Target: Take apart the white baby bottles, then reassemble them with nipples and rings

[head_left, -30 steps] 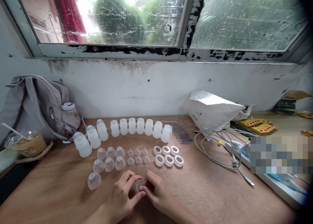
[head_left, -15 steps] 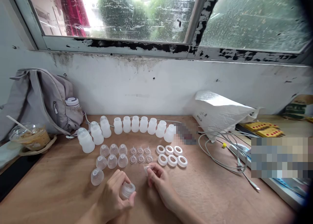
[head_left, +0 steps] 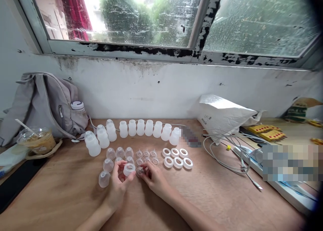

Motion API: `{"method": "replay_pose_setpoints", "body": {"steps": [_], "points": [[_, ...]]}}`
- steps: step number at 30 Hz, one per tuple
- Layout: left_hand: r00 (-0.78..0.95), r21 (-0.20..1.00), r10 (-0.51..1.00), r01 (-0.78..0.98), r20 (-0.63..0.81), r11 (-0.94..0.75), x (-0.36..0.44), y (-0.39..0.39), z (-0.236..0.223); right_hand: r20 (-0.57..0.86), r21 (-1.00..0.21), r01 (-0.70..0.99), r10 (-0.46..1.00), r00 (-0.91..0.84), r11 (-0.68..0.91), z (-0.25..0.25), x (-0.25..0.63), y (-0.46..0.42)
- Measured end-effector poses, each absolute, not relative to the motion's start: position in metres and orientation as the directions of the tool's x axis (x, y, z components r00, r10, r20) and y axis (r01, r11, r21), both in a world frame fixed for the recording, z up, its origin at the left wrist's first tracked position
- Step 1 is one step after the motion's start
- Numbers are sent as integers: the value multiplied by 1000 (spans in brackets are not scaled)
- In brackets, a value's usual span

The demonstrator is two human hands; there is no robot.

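My left hand [head_left: 119, 178] grips a translucent white bottle collar ring [head_left: 129, 169] between thumb and fingers, its opening tilted upward. Just to its right, my right hand [head_left: 151, 175] pinches a clear silicone nipple [head_left: 139, 171] low over the table; whether it touches the wood I cannot tell. Behind my right fingers stand two rows of clear nipples [head_left: 146, 153], the front row partly covered. Domed clear caps [head_left: 111, 153] are grouped to the left, some hidden by my left hand. White collar rings [head_left: 178, 162] lie in two rows on the right.
White bottles [head_left: 140, 127] curve along the back; the three at left wear caps [head_left: 92, 144]. A drink cup [head_left: 41, 140], a phone [head_left: 24, 180] and a backpack [head_left: 47, 106] are at left. To the right are a white bag [head_left: 222, 113], cables [head_left: 227, 167] and a power strip [head_left: 290, 190].
Both hands have moved away from me, toward the rows. My right hand has shifted left with the nipple, close to the ring in my left hand. The view has shifted slightly.
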State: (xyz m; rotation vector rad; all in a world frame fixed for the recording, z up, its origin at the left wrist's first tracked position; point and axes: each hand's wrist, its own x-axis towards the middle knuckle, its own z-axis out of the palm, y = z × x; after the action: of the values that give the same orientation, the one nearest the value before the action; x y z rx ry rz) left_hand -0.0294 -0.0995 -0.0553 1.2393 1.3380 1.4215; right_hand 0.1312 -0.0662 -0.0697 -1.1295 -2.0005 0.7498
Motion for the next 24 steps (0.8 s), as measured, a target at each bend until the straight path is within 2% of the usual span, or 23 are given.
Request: {"method": "replay_pose_setpoints", "body": {"steps": [9,14,17,21,24], "points": [[-171,981,970,122,173,-153,-30,-100,-52,284,-752,502,898,-336,426,-69,129,-64],[-193,976,963,148,189,-162,-30,-98,-54,328,-731,511,889,-319,453,-70,128,-64],[-178,972,962,153,207,-181,-31,-99,-56,403,-714,484,862,-306,506,-68,131,-71],[-77,971,978,155,196,-182,-31,-102,-58,448,-626,431,752,-483,650,-62,138,-89],[13,961,982,205,188,-186,-31,-104,-58,430,-621,406,725,-538,670,-58,143,-99]]}}
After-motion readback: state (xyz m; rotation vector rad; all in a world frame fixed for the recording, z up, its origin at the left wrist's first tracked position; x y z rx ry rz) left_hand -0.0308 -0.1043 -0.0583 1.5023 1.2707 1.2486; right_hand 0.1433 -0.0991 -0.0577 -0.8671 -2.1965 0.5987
